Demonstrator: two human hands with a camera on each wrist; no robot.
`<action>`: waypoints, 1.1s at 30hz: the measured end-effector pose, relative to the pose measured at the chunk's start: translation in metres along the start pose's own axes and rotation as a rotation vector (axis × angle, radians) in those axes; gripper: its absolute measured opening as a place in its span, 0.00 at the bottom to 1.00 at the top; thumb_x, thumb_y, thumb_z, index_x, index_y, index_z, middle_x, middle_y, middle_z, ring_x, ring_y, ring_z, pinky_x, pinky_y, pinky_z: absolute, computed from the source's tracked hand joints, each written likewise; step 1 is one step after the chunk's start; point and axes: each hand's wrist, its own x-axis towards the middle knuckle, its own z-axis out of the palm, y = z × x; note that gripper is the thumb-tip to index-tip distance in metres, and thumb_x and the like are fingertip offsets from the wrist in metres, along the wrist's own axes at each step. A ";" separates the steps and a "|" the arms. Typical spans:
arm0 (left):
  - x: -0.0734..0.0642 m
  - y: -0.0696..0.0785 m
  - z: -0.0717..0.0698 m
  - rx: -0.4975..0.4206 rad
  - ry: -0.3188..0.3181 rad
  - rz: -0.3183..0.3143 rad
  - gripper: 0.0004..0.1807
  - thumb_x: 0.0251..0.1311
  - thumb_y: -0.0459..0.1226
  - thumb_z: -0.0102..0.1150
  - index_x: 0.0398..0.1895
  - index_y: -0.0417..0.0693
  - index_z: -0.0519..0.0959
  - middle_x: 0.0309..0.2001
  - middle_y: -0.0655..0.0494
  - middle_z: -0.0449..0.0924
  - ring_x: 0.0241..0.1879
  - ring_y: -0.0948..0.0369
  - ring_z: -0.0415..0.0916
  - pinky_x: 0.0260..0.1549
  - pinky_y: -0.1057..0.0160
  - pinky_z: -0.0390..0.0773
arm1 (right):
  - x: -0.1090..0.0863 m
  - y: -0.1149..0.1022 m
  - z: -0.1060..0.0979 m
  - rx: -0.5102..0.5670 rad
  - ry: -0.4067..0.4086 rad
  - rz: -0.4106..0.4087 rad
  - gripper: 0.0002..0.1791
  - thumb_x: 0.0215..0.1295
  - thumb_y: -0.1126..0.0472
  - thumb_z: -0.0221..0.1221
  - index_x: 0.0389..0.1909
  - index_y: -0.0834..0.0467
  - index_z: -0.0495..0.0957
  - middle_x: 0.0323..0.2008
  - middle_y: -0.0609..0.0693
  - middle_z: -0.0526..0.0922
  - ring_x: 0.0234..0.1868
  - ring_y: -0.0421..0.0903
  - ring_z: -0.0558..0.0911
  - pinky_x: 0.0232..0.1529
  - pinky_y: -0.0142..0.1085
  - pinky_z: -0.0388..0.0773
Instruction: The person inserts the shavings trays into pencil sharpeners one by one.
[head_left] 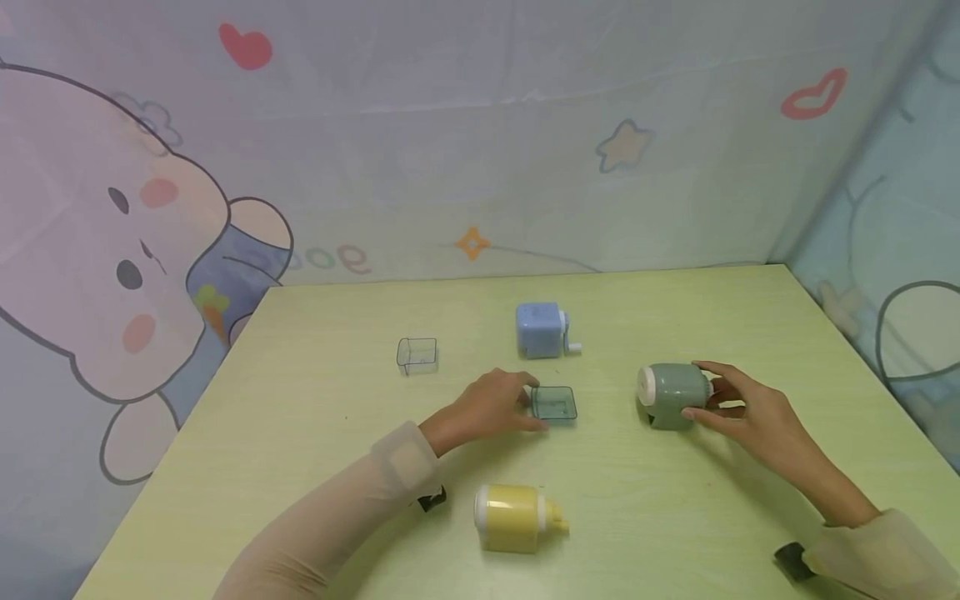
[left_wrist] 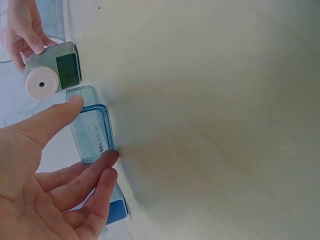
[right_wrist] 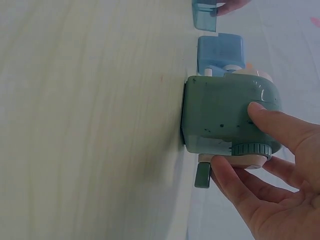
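My left hand (head_left: 527,405) pinches a small teal see-through drawer (head_left: 555,403) lying on the green table (head_left: 315,433). In the left wrist view the thumb (left_wrist: 60,114) and a fingertip (left_wrist: 105,161) touch opposite ends of the drawer (left_wrist: 94,135). To the right, my right hand (head_left: 712,398) grips a grey-green pencil sharpener (head_left: 670,395) that stands on the table. Its thumb (right_wrist: 280,125) lies on the sharpener's body (right_wrist: 222,115), and the fingers (right_wrist: 232,182) curl beside the crank (right_wrist: 202,175).
Behind the drawer stands a blue sharpener (head_left: 542,330). A yellow sharpener (head_left: 513,518) lies near the front edge. Farther left sits a clear empty drawer (head_left: 417,354). Cartoon-printed fabric walls close off the table's back and sides.
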 end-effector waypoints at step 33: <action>0.016 0.009 0.000 0.032 -0.046 0.038 0.36 0.52 0.51 0.76 0.59 0.38 0.77 0.44 0.51 0.86 0.43 0.61 0.83 0.41 0.68 0.78 | -0.001 0.001 0.000 0.003 0.002 0.002 0.36 0.56 0.63 0.73 0.65 0.63 0.70 0.42 0.61 0.85 0.40 0.61 0.85 0.34 0.33 0.81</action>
